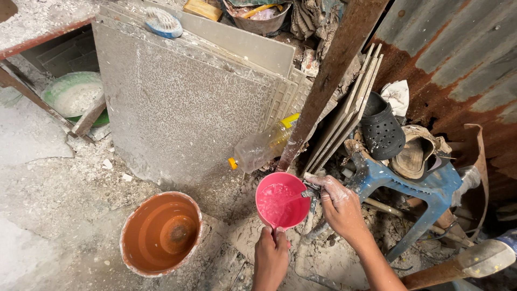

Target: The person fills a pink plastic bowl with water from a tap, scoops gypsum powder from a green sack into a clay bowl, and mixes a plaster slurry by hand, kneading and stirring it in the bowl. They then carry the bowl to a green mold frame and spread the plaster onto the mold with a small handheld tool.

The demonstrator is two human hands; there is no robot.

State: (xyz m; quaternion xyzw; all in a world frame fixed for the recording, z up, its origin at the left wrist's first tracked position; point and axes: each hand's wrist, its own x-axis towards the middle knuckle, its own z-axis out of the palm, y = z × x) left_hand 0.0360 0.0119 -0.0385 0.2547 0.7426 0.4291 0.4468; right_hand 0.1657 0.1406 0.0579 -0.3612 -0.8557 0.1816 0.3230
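My left hand (271, 254) grips the handle of a pink plastic scoop (281, 200) and holds it level above the dusty ground. A little water lies in the scoop. My right hand (338, 202), whitened with dust, is closed on a small metal tap (311, 190) at the scoop's right rim. An orange bucket (160, 233) stands open to the left of the scoop, with a wet film at its bottom.
Large grey tiles (177, 102) lean against the wall behind. A clear plastic bottle (262, 146) with a yellow cap lies beside a rusty post (328, 81). A blue plastic stool (425, 188) bears worn shoes (383, 129). A wooden handle (458, 267) juts in at lower right.
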